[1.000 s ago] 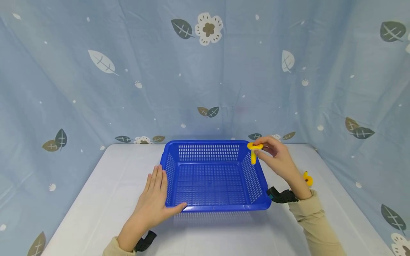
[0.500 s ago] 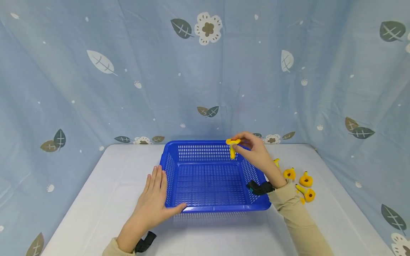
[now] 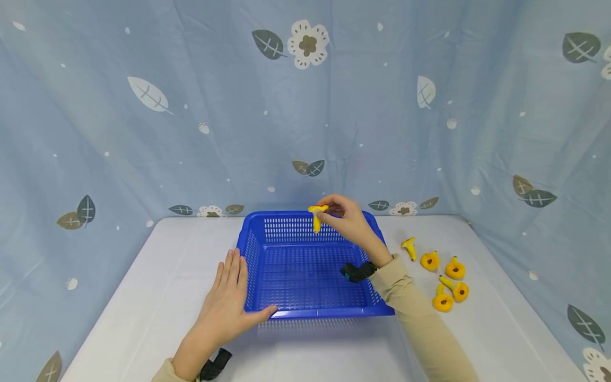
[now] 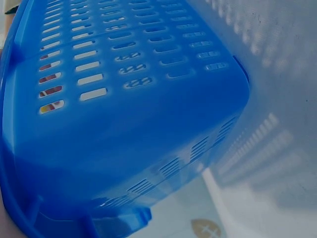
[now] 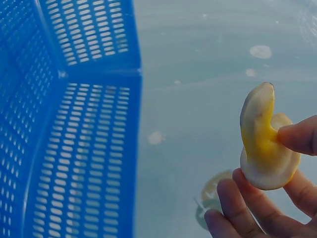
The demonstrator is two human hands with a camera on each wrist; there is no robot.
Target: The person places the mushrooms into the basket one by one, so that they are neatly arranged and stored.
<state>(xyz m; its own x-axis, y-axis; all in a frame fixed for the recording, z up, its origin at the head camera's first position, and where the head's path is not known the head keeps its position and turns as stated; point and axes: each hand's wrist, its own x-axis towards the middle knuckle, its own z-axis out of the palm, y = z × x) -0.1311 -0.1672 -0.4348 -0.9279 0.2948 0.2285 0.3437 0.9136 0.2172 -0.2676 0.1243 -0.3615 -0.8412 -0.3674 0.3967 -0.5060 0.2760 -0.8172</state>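
My right hand pinches a yellow chanterelle-like mushroom by its cap, stem down, above the far part of a blue plastic basket. In the right wrist view, thumb and fingers grip the mushroom with its pale, curved stem showing. The left hand lies with straight fingers along the basket's left rim, thumb out over the near left corner. Only the basket's slotted outer wall fills most of the left wrist view. Nothing lies on the basket floor that I can see; my right forearm hides part of its right side.
Several more yellow mushrooms lie on the white table to the right of the basket. A blue curtain with leaf and flower prints hangs behind the table and at both sides.
My right hand has carried the mushroom leftward from the basket's right rim to over its far middle. The mushrooms on the table have come out from behind my arm. The left hand stays put.
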